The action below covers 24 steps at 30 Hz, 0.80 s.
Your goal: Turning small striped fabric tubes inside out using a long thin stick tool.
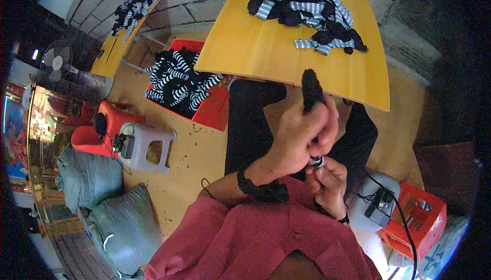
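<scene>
Black cloth [312, 89] sits clasped in our left grip [302, 139]; our right grip [330, 187] pinches striped cloth [317, 162]; we should handle both gently, untwisted.

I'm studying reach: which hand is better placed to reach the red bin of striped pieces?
Probably the left hand: it's nearer the red bin, on the left. The right hand is farther. Both are occupied: left with black fuzzy piece, right with striped fabric.

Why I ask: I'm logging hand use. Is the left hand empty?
No, the left hand is closed around a black fabric piece, one end of which sticks out above it.
</scene>
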Motion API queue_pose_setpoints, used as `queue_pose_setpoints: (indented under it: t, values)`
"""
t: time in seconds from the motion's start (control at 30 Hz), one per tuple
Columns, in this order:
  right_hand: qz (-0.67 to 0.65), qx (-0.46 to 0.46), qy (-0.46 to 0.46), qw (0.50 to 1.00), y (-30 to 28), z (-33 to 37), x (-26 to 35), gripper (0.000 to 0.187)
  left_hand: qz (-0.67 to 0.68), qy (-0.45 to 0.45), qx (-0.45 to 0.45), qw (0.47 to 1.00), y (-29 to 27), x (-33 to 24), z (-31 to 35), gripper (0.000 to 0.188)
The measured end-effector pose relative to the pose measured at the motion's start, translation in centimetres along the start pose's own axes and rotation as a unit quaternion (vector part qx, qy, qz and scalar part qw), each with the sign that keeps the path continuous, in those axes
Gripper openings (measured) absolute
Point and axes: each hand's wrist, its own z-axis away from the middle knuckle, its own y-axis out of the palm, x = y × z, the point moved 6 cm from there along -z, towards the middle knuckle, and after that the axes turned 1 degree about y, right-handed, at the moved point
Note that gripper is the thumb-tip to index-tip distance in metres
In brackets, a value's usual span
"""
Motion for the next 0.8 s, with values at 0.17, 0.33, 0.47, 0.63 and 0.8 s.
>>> queue_pose_setpoints:
  t: [0.17,0.33,0.47,0.63,0.8]
  values:
    - [0.17,-0.063,-0.085,0.98,-1.4,1.0,-0.5,0.02,0.127,0.023,-0.013,0.992,-1.7,-2.1,-1.3,0.037]
    - [0.325,-0.106,-0.189,0.921,-1.7,1.5,0.2,0.02,0.122,0.061,-0.044,0.99,-1.7,-2.7,-1.3,0.033]
    - [0.271,-0.089,-0.186,0.94,-2.3,1.2,0.0,0.022,0.059,0.024,0.007,0.998,-1.2,-1.0,-0.7,0.024]
    - [0.211,-0.047,-0.105,0.971,-2.5,0.9,-0.2,0.024,0.089,-0.027,0.012,0.996,0.0,1.3,0.2,0.017]
    - [-0.086,0.077,0.047,0.992,-1.4,0.4,-0.5,0.021,0.067,-0.077,-0.012,0.995,0.3,2.7,1.0,0.017]
